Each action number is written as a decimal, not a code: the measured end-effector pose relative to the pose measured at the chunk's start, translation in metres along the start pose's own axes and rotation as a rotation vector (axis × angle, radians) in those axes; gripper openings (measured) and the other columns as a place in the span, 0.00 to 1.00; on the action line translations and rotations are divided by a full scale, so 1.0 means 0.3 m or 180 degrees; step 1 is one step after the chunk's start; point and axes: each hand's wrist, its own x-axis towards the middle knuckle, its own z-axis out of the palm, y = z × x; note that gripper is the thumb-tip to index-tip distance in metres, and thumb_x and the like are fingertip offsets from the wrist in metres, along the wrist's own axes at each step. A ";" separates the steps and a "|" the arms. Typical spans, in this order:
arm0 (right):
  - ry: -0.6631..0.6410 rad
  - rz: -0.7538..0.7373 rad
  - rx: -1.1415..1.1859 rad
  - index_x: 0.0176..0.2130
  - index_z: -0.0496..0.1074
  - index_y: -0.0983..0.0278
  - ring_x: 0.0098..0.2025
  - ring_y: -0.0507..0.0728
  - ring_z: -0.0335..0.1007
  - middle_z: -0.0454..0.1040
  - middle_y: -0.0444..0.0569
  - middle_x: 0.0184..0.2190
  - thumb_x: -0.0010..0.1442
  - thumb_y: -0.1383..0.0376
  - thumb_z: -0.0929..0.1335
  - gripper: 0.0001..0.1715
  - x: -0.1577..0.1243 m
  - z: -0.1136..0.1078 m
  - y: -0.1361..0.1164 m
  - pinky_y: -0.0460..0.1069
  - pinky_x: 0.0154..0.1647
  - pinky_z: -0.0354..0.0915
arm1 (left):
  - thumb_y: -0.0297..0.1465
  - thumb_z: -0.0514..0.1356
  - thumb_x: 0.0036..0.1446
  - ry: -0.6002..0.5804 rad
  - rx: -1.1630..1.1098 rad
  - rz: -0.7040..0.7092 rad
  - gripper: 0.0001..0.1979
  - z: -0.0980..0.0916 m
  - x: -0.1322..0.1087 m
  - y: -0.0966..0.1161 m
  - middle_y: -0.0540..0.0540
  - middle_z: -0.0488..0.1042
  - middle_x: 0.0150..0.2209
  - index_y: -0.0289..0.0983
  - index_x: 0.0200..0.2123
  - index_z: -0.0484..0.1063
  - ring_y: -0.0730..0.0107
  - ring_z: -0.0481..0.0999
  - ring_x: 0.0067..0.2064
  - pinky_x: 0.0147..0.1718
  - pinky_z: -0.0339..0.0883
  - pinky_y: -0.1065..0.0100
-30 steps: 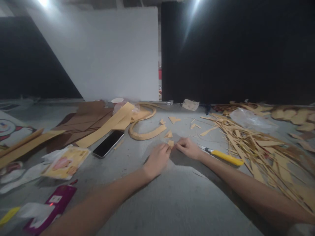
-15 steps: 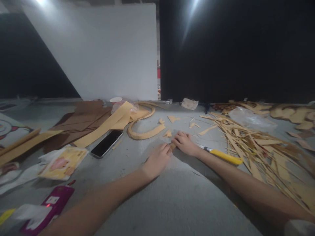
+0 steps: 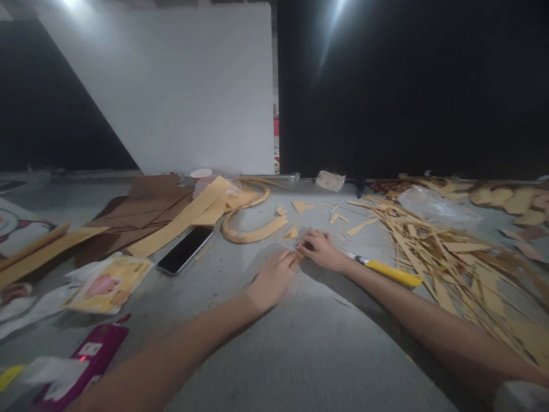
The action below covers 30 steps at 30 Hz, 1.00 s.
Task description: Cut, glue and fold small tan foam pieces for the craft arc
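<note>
My left hand (image 3: 272, 278) and my right hand (image 3: 319, 250) meet at the middle of a grey table (image 3: 309, 349). Both pinch one small tan cardboard piece (image 3: 298, 255), which is mostly hidden between the fingertips. A yellow-handled utility knife (image 3: 386, 270) lies just right of my right wrist. A curved tan cardboard arc (image 3: 253, 232) and small triangular scraps (image 3: 292, 232) lie just beyond the hands.
A black phone (image 3: 185, 250) lies left of the arc beside long tan strips (image 3: 180, 223) and brown cardboard sheets (image 3: 141, 212). A heap of thin cardboard offcuts (image 3: 450, 257) fills the right side. A printed packet (image 3: 105, 284) and a magenta packet (image 3: 92, 355) lie at the left front.
The small piece was visible between the fingertips a second ago. My right hand has since slid forward and closed over it, and both hands sit slightly farther from me.
</note>
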 end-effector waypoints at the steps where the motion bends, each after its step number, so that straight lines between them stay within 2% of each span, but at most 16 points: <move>1: -0.0014 -0.0048 0.0035 0.39 0.80 0.59 0.51 0.63 0.70 0.77 0.51 0.44 0.72 0.58 0.69 0.12 0.000 -0.006 0.001 0.59 0.57 0.55 | 0.15 0.49 0.66 -0.0019 0.0006 -0.0003 0.23 -0.001 0.000 0.001 0.37 0.79 0.52 0.31 0.58 0.74 0.54 0.77 0.56 0.57 0.75 0.55; 4: -0.0034 -0.0205 0.0296 0.38 0.81 0.59 0.48 0.61 0.72 0.79 0.49 0.41 0.69 0.59 0.71 0.10 0.000 -0.026 0.006 0.56 0.53 0.58 | 0.14 0.49 0.66 -0.0044 0.0039 -0.0001 0.22 -0.002 0.002 0.003 0.37 0.79 0.52 0.31 0.56 0.74 0.54 0.77 0.57 0.57 0.75 0.55; 8: -0.0091 -0.0443 0.0862 0.36 0.81 0.60 0.39 0.57 0.74 0.81 0.45 0.35 0.67 0.61 0.72 0.08 -0.002 -0.040 0.010 0.51 0.44 0.61 | 0.14 0.50 0.65 -0.0001 -0.0028 -0.0009 0.21 0.000 0.001 0.000 0.36 0.79 0.52 0.31 0.56 0.74 0.54 0.77 0.57 0.56 0.75 0.55; 11: -0.0062 -0.0502 0.0983 0.35 0.82 0.60 0.36 0.56 0.74 0.81 0.45 0.33 0.67 0.61 0.72 0.09 -0.005 -0.040 0.011 0.51 0.41 0.62 | 0.15 0.53 0.65 0.0047 -0.0146 0.0010 0.21 0.001 -0.002 -0.004 0.37 0.79 0.52 0.33 0.56 0.74 0.54 0.77 0.56 0.55 0.75 0.54; 14: -0.0034 -0.0772 0.0714 0.34 0.82 0.59 0.39 0.58 0.75 0.81 0.47 0.34 0.69 0.60 0.72 0.11 -0.010 -0.044 0.015 0.54 0.46 0.62 | 0.17 0.55 0.66 0.0008 -0.0126 0.0012 0.19 -0.004 -0.003 -0.005 0.37 0.79 0.52 0.33 0.56 0.75 0.53 0.77 0.56 0.55 0.76 0.53; 18: -0.0137 -0.1333 0.0209 0.37 0.82 0.59 0.47 0.60 0.74 0.80 0.50 0.39 0.72 0.64 0.69 0.12 -0.017 -0.070 0.024 0.58 0.56 0.56 | 0.17 0.53 0.67 -0.0035 -0.0014 0.0015 0.20 -0.014 -0.001 -0.003 0.35 0.79 0.54 0.32 0.58 0.75 0.53 0.76 0.58 0.57 0.74 0.55; 20: -0.0213 -0.1517 0.0073 0.38 0.82 0.59 0.47 0.60 0.73 0.79 0.50 0.39 0.72 0.67 0.67 0.13 -0.022 -0.089 0.025 0.58 0.56 0.55 | 0.17 0.53 0.68 -0.0046 -0.0009 0.0019 0.21 -0.016 0.001 -0.002 0.36 0.79 0.55 0.32 0.59 0.75 0.54 0.76 0.58 0.57 0.73 0.56; 25: -0.0340 -0.1745 -0.0118 0.41 0.84 0.58 0.45 0.60 0.71 0.78 0.50 0.39 0.67 0.72 0.66 0.17 -0.033 -0.128 0.009 0.58 0.56 0.54 | 0.16 0.55 0.67 -0.0131 0.0089 0.0041 0.16 -0.012 0.002 -0.003 0.36 0.79 0.52 0.31 0.52 0.77 0.53 0.76 0.57 0.56 0.74 0.55; 30: -0.0456 -0.1773 -0.0096 0.43 0.85 0.57 0.45 0.60 0.72 0.78 0.50 0.39 0.59 0.75 0.65 0.23 -0.043 -0.137 -0.005 0.58 0.56 0.56 | 0.16 0.51 0.68 0.0021 -0.0021 -0.0020 0.18 -0.003 -0.002 -0.005 0.36 0.77 0.52 0.31 0.54 0.75 0.53 0.75 0.57 0.53 0.75 0.56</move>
